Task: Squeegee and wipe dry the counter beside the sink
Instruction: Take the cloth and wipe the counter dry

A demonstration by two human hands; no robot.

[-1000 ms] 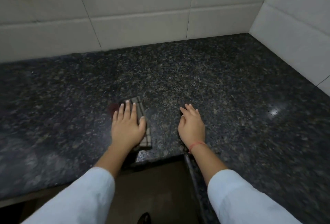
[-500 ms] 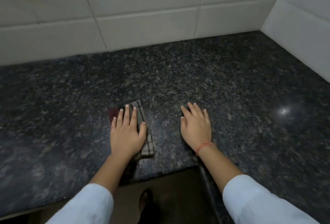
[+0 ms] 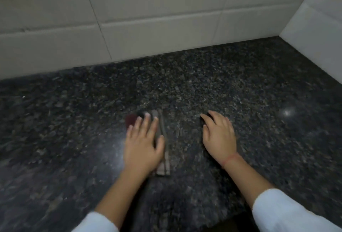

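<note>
From my remote seat I see the left grip lying flat, palm down, on a folded checked cloth; its fingers are straight and spread a little, the thumb out to the right, so it presses the cloth and does not curl round it; the cloth sits on the dark speckled stone surface, near the front edge and about the middle of my view, with only a narrow strip showing past the thumb side of the palm; just beyond the fingertips there is a dark red patch (too blurred for me to say whether it belongs to the cloth); the right grip rests on the bare stone to the right of the cloth, apart from it, fingers loosely extended and holding nothing; a thin red thread circles that wrist; both forearms come out of white sleeves at the bottom of the view; pale wall tiles meet the stone along the back and turn a corner at the right; a small glint of light shines on the stone further right
</note>
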